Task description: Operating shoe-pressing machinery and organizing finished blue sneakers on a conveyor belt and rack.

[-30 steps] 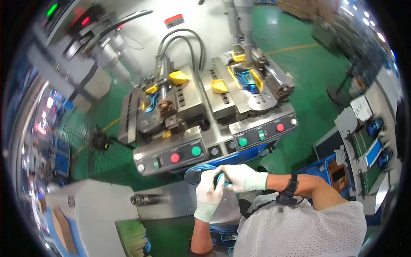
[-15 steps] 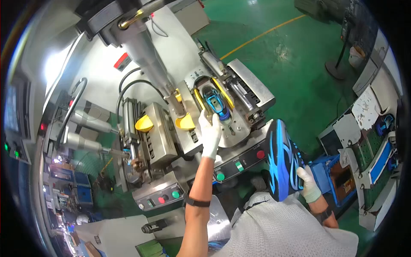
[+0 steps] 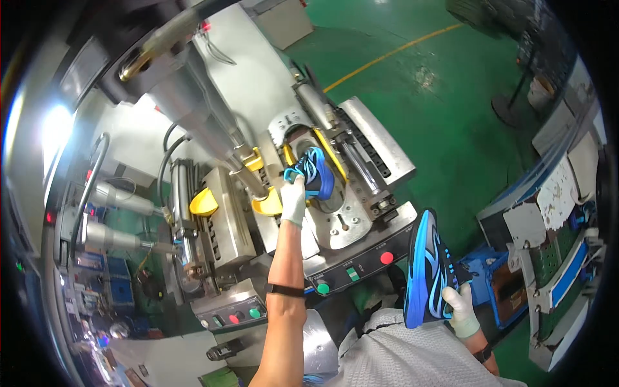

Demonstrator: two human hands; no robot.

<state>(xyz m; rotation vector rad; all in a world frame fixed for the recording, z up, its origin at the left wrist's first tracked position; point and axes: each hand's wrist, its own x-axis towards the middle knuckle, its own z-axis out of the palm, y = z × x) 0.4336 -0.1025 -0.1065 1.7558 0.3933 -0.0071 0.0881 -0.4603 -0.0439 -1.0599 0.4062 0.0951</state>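
Note:
Gloved in white, my left hand [image 3: 294,198] grips a blue and black sneaker [image 3: 320,175] by its heel collar. That shoe is tilted on its side over the oval cavity of a metal pressing machine [image 3: 343,233], between two yellow pads [image 3: 330,155]. Its sole edge faces right, and whether it still touches the cavity cannot be told. My right hand [image 3: 460,311], also gloved, holds a second blue and black sneaker [image 3: 427,274] near its heel. This one is upright, toe pointing away, in front of the machine's right corner. Part of my right fingers is hidden by the shoe.
A steel press cylinder [image 3: 200,97] slants over the machine's left side, near yellow cups [image 3: 267,204]. Along the front runs a panel with green and red buttons [image 3: 386,258]. A blue crate [image 3: 509,290] and a rack [image 3: 548,258] stand at the right.
My left hand has taken hold of the sneaker in the machine, which is now raised and tipped over. The right-hand sneaker has shifted slightly down and turned, showing more of its upper.

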